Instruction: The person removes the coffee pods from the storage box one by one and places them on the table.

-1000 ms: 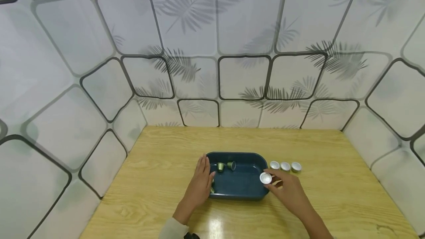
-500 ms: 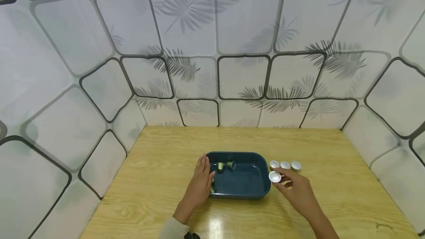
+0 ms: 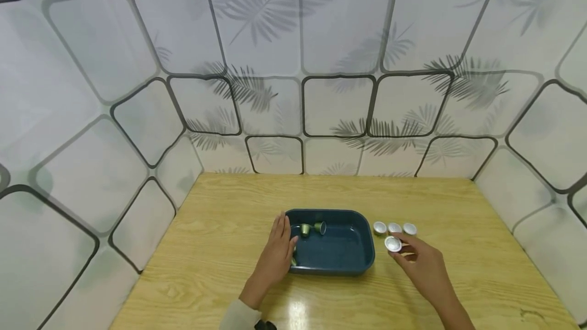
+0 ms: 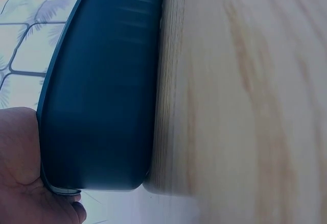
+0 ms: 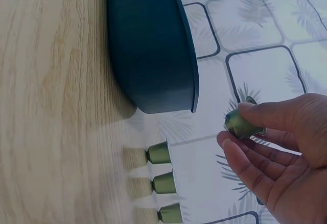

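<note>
- Okay, small cup-shaped shiny green capsule with a pale silvery top (image 3: 393, 244): raised over the pale wood-grain table (image 3: 206, 248), just off the right end of the dark blue rectangular tray (image 3: 332, 272).
- Light pinch on its sides should do — I think squeezing risks a dent; top roughly level, knuckles clear of the three matching green capsules in a row (image 5: 164, 183) just beyond.
- Right hand (image 3: 422, 264): fingers bent, thumb and fingertips clamped on that single capsule; palm not closed.
- Left hand (image 3: 273, 251): fingers straight, laid along the tray's left side — steadying pressure, no shove, seems best.
- My hands are well apart.
- Two loose green capsules (image 3: 304, 230) lie inside the tray; something greenish by my left thumb, mostly hidden.
</note>
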Demonstrator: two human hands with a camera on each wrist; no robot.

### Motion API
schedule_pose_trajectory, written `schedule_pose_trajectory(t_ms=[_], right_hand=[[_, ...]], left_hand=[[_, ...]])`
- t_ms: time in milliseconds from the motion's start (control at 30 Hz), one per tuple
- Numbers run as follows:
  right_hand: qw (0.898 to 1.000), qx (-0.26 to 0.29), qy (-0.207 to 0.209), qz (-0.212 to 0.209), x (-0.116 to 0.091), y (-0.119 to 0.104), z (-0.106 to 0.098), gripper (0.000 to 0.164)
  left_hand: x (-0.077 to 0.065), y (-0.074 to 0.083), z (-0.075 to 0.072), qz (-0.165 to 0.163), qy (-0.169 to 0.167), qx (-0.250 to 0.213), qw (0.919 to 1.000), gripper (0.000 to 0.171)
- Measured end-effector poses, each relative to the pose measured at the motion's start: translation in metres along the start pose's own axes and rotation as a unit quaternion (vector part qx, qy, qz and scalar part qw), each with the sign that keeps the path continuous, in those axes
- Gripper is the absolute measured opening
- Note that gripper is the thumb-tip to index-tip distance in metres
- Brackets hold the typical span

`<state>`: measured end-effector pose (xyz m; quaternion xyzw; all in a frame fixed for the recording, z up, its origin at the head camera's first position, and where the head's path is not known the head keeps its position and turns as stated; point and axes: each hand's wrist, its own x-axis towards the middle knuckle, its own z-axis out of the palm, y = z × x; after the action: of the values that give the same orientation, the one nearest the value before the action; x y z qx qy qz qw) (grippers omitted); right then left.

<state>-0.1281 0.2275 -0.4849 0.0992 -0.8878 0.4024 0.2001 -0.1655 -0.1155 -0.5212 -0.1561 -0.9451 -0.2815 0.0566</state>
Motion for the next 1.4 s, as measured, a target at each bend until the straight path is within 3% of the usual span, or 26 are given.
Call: schedule_pose_trajectory(t_ms=[800,1100,1400], right_hand=[[0.998,-0.046,0.011,0.032,-0.003,0.026,-0.022,0.044],[0.997,-0.042,0.011,0.063,-0.004,0.035,-0.030,0.045],[0.996,-0.051,0.021,0.068,0.001,0.044,-0.034,0.042]], left_hand=[[0.000,0.000,0.001,0.014,0.003,-0.004,0.9999,0.062],[0.000,0.002,0.000,0.010,0.001,0.001,0.9999,0.061],[0.000,0.003,-0.003,0.011,0.005,0.004,0.9999,0.060]])
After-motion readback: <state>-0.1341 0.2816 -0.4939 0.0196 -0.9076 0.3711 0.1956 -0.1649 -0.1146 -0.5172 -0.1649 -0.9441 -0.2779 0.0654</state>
